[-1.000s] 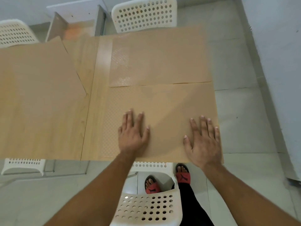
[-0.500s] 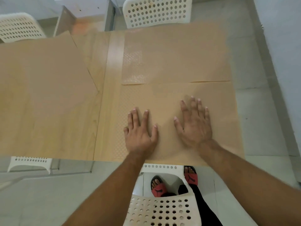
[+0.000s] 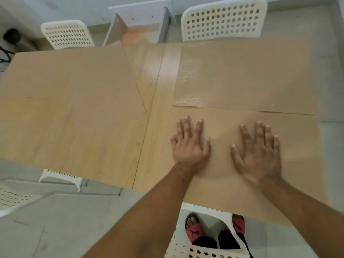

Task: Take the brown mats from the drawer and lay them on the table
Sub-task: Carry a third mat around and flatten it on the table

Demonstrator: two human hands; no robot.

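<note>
Neither hand grasps anything: the left hand (image 3: 189, 146) and the right hand (image 3: 258, 155) lie palm down with fingers straight and spread, pressing flat on the near mat (image 3: 294, 164) in the lower right of the frame. The hands are apart from each other, the left near the mat's left side, the right toward its middle.

Just above the fingertips, the near mat's upper edge meets the far mat (image 3: 251, 75), which fills the upper right. Whether one edge overlaps the other cannot be told. A bare strip of the table (image 3: 149, 131) runs down the centre, and a third mat (image 3: 65, 81) covers the upper left. The open drawer (image 3: 141, 30) stands beyond the table at the top centre, with a white chair (image 3: 223, 19) to its right.

The laying looks nearly finished, with smoothing as the step in hand. The main risk is drag. Flat palms that slide with too much pressure could carry the thin mat along instead of flattening it, pushing its upper edge under or over the far mat and rucking it. A pull toward the bottom of the frame could draw the mat off the table's near edge.
</note>
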